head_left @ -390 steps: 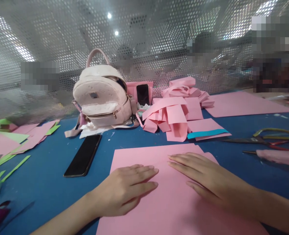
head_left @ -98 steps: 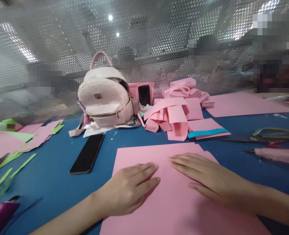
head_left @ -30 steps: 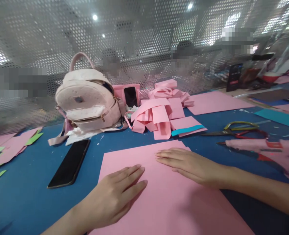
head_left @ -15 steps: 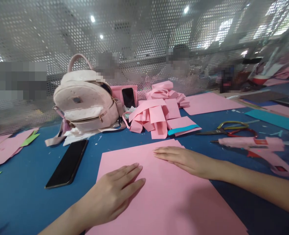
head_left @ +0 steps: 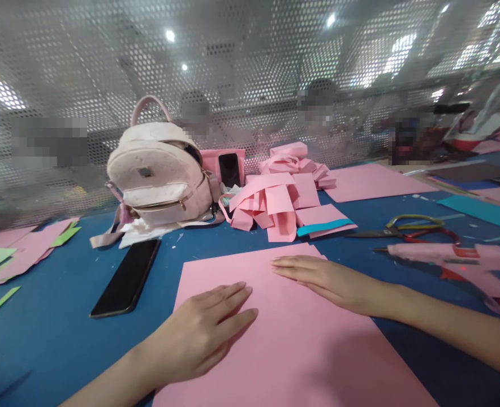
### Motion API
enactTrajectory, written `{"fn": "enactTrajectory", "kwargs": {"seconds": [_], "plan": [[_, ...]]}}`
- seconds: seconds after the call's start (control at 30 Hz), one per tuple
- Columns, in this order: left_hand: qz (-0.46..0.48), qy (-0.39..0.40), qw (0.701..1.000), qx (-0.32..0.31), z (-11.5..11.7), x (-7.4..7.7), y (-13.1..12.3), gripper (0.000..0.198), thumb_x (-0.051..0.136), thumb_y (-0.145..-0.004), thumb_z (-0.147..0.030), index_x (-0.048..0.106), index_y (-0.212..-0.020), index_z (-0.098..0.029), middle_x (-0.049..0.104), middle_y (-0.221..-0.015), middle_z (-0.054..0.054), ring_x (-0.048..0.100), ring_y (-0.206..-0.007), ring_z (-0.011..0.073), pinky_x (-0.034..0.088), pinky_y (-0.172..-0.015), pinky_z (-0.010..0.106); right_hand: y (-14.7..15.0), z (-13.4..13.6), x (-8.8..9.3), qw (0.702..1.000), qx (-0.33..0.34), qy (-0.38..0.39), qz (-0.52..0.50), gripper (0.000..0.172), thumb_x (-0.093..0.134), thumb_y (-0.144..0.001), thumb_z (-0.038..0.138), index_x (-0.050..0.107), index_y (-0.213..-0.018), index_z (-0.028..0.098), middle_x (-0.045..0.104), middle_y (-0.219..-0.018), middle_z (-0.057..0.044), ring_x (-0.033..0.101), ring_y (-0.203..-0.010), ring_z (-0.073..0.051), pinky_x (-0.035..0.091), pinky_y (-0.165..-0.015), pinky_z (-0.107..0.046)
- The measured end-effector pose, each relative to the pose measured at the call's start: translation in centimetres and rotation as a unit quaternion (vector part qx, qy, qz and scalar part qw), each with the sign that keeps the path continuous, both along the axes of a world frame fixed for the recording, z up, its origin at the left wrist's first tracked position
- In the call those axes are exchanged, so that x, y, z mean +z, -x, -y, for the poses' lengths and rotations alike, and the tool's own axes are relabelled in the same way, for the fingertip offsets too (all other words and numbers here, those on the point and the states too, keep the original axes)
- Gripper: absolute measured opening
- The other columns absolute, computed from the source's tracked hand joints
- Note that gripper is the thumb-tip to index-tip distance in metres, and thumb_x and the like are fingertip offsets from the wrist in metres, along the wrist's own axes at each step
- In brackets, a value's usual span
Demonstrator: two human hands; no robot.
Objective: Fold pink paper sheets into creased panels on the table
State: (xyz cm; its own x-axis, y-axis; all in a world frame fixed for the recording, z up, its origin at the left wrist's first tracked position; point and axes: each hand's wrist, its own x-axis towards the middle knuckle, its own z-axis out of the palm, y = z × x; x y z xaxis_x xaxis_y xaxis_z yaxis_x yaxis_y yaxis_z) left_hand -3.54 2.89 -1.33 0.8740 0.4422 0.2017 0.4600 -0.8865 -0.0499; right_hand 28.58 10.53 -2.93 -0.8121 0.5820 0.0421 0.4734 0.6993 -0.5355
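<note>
Large pink paper sheets (head_left: 284, 350) lie stacked before me on the blue table, their far corners slightly offset. On the left part of the top sheet rests my left hand (head_left: 207, 328), palm down, fingers stretched out and a little apart. My right hand (head_left: 330, 280) lies flat near the far right edge of the paper, its fingers extended and close together. Neither hand grips anything. Closest to my right hand is a pink glue gun (head_left: 449, 257) on its side, with scissors (head_left: 398, 230) with yellow and red handles just behind it.
A black phone (head_left: 126, 277) lies left of the sheets. Behind stand a pale pink backpack (head_left: 160, 175), a smaller upright phone (head_left: 229, 169) and a heap of folded pink paper (head_left: 279, 198). Pink and green scraps (head_left: 29, 249) sit far left; a perforated metal panel (head_left: 250, 73) rises behind.
The view has turned slightly left, so everything sits a bit further right in the picture. Both hands keep the same place on the paper.
</note>
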Motion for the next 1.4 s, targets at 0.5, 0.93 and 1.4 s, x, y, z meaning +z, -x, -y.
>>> {"fn": "enactTrajectory", "kwargs": {"seconds": [0.5, 0.93, 1.4], "plan": [[0.023, -0.206, 0.977, 0.057, 0.7, -0.6, -0.8, 0.029, 0.041, -0.096, -0.004, 0.067, -0.11, -0.003, 0.076, -0.104, 0.015, 0.068, -0.109, 0.0275, 0.052, -0.099, 0.045, 0.1, 0.1, -0.1, 1.0, -0.003, -0.029, -0.004, 0.044, 0.034, -0.105, 0.032, 0.046, -0.148, 0.03, 0.046, -0.153, -0.001, 0.041, -0.142, -0.022, 0.035, -0.118, -0.045], [-0.247, -0.232, 0.918, 0.203, 3.5, -1.0, -1.5, 0.049, 0.06, -0.07, -0.006, 0.069, -0.117, 0.002, 0.076, -0.096, 0.023, 0.074, -0.093, 0.0302, 0.052, -0.095, 0.043, 0.1, 0.1, -0.1, 1.0, -0.003, -0.025, -0.005, 0.044, 0.034, -0.105, 0.034, 0.046, -0.148, 0.03, 0.045, -0.153, -0.001, 0.04, -0.142, -0.023, 0.033, -0.119, -0.047], [-0.247, -0.168, 0.926, 0.23, 4.0, -1.3, -1.7, 0.062, 0.063, -0.078, -0.011, 0.054, -0.138, 0.001, 0.073, -0.099, 0.028, 0.07, -0.097, 0.0371, 0.049, -0.089, 0.05, 0.7, 0.6, 0.6, 0.994, 0.01, -0.102, 0.029, 0.048, 0.039, -0.103, 0.03, 0.041, -0.151, 0.028, 0.044, -0.154, -0.004, 0.042, -0.141, -0.025, 0.037, -0.117, -0.048]]}}
